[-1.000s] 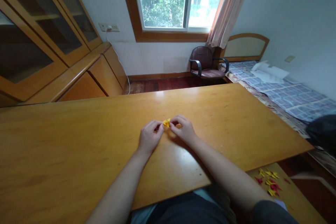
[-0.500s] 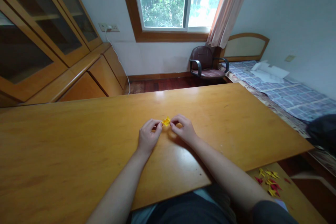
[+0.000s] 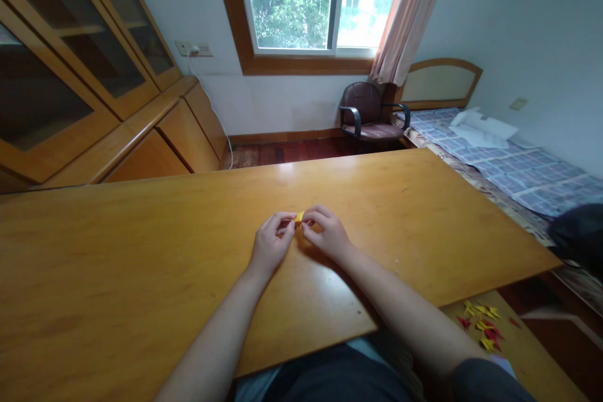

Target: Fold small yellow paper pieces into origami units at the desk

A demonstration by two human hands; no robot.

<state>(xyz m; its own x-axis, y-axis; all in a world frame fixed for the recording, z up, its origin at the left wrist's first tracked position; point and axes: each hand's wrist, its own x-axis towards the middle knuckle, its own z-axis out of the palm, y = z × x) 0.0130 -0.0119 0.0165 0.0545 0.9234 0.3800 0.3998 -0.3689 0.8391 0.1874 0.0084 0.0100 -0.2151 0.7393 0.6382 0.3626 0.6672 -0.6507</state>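
Between my two hands, just above the wooden table [image 3: 164,251], is a small folded yellow paper crane [image 3: 299,219], mostly hidden by fingers. My left hand [image 3: 274,237] pinches its left side between thumb and fingers. On the other side my right hand [image 3: 326,230] is closed on it too, thumb and forefinger curled in. The fingertips of both hands almost meet around the paper.
Several yellow and red folded paper pieces [image 3: 488,330] lie on a lower surface [image 3: 532,358] at the right. Beyond the table stand a brown armchair [image 3: 370,113] and a bed [image 3: 513,169]. A wooden cabinet [image 3: 141,132] lines the left wall.
My hands have drawn closer together, and the fingers now cover more of the paper crane, which was more spread out to view before.
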